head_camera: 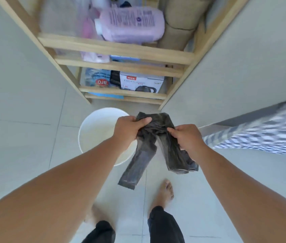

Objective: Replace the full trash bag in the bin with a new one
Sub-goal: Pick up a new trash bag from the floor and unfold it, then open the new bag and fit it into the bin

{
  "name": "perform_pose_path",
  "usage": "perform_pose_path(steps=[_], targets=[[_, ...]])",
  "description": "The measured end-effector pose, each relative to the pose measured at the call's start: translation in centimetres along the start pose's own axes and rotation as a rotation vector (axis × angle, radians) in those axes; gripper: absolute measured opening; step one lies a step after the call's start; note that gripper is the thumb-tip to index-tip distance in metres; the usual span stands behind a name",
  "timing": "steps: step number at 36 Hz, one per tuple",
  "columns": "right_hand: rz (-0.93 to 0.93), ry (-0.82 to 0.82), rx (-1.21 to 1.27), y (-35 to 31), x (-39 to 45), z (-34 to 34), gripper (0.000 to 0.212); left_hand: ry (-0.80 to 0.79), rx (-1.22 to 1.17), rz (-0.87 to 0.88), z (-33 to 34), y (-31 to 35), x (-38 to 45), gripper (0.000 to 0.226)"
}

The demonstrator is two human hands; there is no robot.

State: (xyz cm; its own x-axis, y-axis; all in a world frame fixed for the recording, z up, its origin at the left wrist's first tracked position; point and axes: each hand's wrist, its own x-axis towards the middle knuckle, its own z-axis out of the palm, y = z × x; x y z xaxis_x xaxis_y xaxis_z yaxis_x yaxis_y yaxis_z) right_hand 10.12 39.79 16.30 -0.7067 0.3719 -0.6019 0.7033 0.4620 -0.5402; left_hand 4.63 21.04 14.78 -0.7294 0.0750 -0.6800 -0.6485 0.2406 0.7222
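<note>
The person stands over a white bin (pixel 100 130) on the tiled floor (pixel 24 146), just near of a wooden shelf (pixel 117 48). The bin interior shows bare white; no liner is fitted and no full bag is in view, so the removal step is judged complete.

The left hand (pixel 130 130) is closed on the far upper edge of a new black bag (pixel 158 142), with the thumb pressed on top of the film. The right hand (pixel 189 137) pinches the same bunched edge just to the right. The hands are close together but not touching. This two-point grip suits separating the film layers to find the mouth.

The bag is still folded. It hangs in two narrow strips, one toward the near left and one toward the near right, above the floor and just right of the bin. Part of it overlaps the right rim of the bin in this view.

The likely next step is to pull the edges apart, open the mouth and lower the bag into the bin. Thin film may cling to itself and resist opening.

A checked cloth (pixel 261 132) lies at the right, apart from the bag.
</note>
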Motion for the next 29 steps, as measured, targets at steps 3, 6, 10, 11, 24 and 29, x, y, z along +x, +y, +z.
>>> perform_pose_path(steps=[3, 6, 10, 11, 24, 29], targets=[[0.065, 0.08, 0.176, -2.5, -0.5, -0.7, 0.049, -0.145, 0.172, 0.087, -3.5, 3.1, -1.5, 0.042], [0.215, 0.002, 0.492, -5.3, -0.9, -1.0, 0.048, -0.279, 0.407, 0.144, -7.3, 5.1, -2.4, 0.049], [0.233, -0.222, 0.807, -9.2, -2.0, 0.0, 0.029, -0.264, 0.682, 0.25, -10.5, 5.9, -2.8, 0.033], [0.224, -0.262, 0.841, -10.1, -2.3, 0.5, 0.023, -0.228, 0.701, 0.274, -11.1, 5.8, -2.9, 0.032], [0.269, -0.323, 0.938, -13.4, -3.4, 7.9, 0.028, 0.064, 0.459, 0.173, -16.2, 2.0, -3.9, 0.053], [0.249, -0.382, 1.045, -13.3, -3.9, 8.6, 0.021, -0.05, 0.509, 0.171, -15.8, 1.7, -4.4, 0.024]])
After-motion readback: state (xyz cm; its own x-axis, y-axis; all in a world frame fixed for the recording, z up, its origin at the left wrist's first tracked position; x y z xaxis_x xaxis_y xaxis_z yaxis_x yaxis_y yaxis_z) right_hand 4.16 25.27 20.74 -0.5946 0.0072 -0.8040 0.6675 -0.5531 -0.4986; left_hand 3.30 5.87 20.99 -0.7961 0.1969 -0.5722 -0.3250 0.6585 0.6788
